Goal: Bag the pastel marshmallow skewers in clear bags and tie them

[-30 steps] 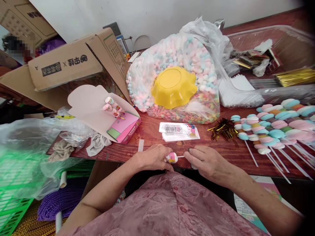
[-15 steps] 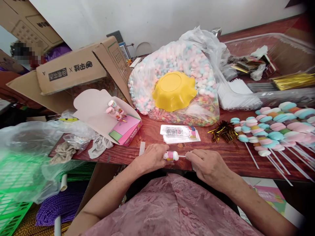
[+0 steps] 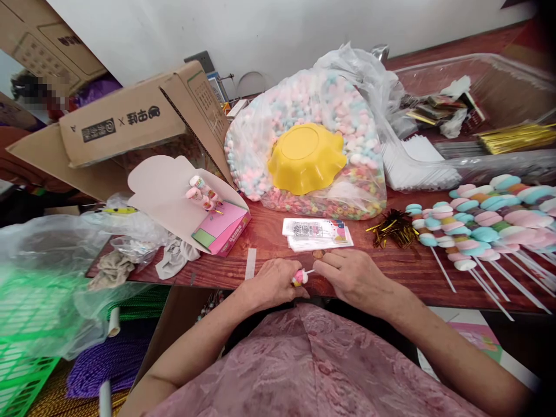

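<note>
My left hand (image 3: 274, 279) is closed around a small marshmallow skewer in a printed wrapper (image 3: 300, 278), at the table's front edge. Only its rounded pink, white and yellow end shows; the rest is inside my fingers. A thin white stick (image 3: 309, 271) sticks out of that end. My right hand (image 3: 350, 275) pinches the stick's far end between thumb and fingers. Just beyond my hands lies a stack of printed white wrappers (image 3: 319, 234). Bunched gold twist ties (image 3: 393, 230) are to the right of the stack.
Marshmallow skewers (image 3: 486, 223) lie piled at the right. An upturned yellow bowl (image 3: 304, 159) rests on a big bag of marshmallows (image 3: 360, 110). At the left stand an open pink box (image 3: 230, 234) with wrapped skewers and a cardboard carton (image 3: 130, 127). A clear tray (image 3: 486, 165) is at the back right.
My right hand has moved left and slightly away from me, closer to my left hand. Less of the wrapped marshmallow skewer and its stick shows between them. The camera view has shifted slightly.
</note>
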